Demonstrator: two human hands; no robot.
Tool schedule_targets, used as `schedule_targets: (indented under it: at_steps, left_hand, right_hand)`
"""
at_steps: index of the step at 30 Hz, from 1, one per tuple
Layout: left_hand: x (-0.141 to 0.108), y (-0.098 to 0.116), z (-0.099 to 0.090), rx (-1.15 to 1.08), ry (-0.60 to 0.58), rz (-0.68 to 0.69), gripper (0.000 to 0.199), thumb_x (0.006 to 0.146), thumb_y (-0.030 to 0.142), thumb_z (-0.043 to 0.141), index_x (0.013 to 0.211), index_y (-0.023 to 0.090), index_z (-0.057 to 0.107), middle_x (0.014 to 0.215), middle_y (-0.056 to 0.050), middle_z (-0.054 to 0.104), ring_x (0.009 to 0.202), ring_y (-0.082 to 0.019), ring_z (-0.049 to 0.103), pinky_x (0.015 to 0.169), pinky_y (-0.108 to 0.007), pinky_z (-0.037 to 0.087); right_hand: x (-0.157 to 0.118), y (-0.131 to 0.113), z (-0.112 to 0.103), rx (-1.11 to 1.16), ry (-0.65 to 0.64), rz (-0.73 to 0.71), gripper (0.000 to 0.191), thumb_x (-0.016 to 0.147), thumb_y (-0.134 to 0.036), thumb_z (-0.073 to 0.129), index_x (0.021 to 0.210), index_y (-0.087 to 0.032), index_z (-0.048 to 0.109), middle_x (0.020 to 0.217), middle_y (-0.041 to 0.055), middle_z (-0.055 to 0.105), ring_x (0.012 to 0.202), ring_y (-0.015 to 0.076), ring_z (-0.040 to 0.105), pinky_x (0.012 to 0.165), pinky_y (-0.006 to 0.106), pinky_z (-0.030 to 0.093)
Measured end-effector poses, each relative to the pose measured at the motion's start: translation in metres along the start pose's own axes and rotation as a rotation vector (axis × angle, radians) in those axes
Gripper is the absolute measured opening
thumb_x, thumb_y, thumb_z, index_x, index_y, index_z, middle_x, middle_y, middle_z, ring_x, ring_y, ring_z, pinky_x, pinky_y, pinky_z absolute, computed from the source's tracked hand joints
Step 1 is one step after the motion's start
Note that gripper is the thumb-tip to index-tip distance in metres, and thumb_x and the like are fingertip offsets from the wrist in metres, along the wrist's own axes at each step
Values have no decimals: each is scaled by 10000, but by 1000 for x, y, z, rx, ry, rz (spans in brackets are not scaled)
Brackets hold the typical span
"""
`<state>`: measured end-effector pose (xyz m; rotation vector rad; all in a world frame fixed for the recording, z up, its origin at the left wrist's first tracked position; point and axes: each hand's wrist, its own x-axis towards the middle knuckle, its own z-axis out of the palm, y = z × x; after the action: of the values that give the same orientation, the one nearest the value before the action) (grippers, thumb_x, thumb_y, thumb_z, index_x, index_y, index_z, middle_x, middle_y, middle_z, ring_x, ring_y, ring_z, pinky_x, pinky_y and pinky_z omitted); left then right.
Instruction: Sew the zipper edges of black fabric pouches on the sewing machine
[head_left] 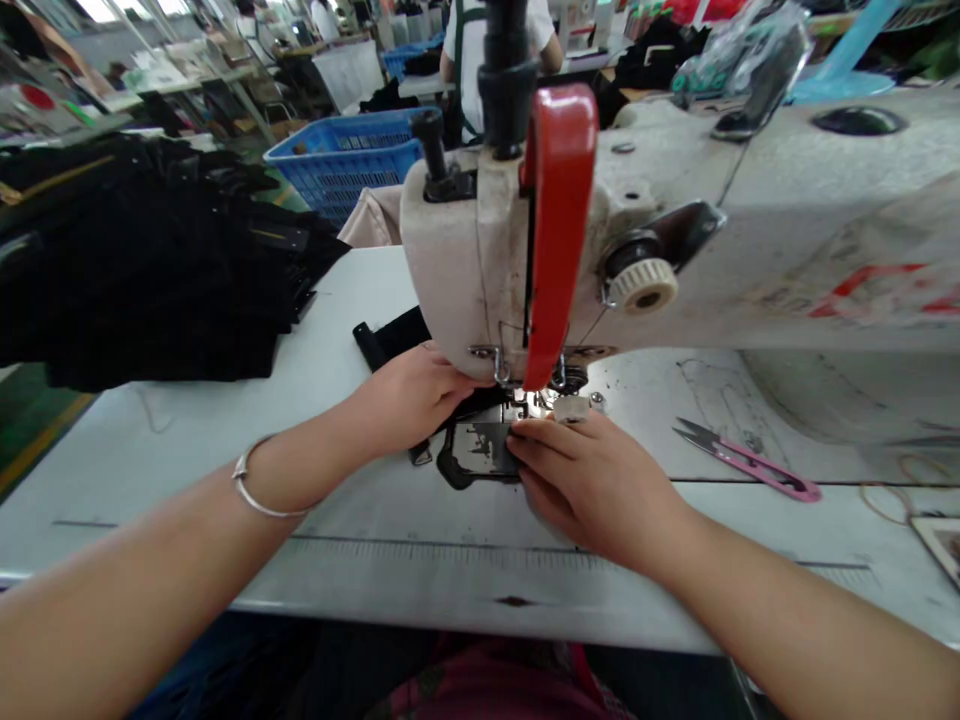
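A black fabric piece (405,332) lies on the sewing table, running under the head of the sewing machine (465,260). My left hand (412,395) is closed on this fabric, just left of the needle area. Close to the presser foot (517,405), my right hand (592,480) has its fingers bent and pressed together, the tips at the edge of the worn metal plate (480,448). Whatever the right fingers pinch, if anything, is hidden. A buckle-like metal end (421,453) shows below my left hand.
Pink-handled thread snips (757,467) lie right of my right hand. A tall stack of black garments (135,260) covers the table's left back. Behind it stands a blue plastic basket (345,150). A red lever cover (562,220) fronts the machine head. Another person (469,60) is beyond.
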<state>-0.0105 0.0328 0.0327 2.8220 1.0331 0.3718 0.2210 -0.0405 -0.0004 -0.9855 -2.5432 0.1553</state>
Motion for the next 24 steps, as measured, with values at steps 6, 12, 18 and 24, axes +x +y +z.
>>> schedule_targets:
  at_steps: [6,12,18,24]
  left_hand:
    - [-20,22,4,72,-163,15,318,960,220,473,1233,155,622,1040,-86,642,934,-204,616,866,-368,545]
    - [-30,46,18,87,10,-25,308,957,164,452,1235,111,574,1182,-132,594,1109,-257,550,974,-475,504]
    - [-37,34,26,0,-62,211,477,920,46,378,1385,133,438,1343,-123,544,1305,-212,462,1109,-453,429]
    - [-34,25,27,71,-45,296,443,920,53,387,1353,107,466,1318,-137,558,1300,-224,469,1106,-435,432]
  right_hand:
    - [-5,5,1,-13,32,-20,335,855,-117,540,1176,-125,637,1148,116,663,989,243,599,812,418,499]
    - [-9,6,-2,42,-1,-30,352,772,-54,544,1066,-192,680,1112,73,654,979,237,585,806,418,478]
    - [-9,2,-5,137,2,-30,277,769,-33,500,922,-166,689,988,69,663,897,211,582,776,383,476]
    - [-11,3,-3,102,51,2,384,786,-17,458,1091,-134,659,1030,93,666,897,236,584,747,390,493]
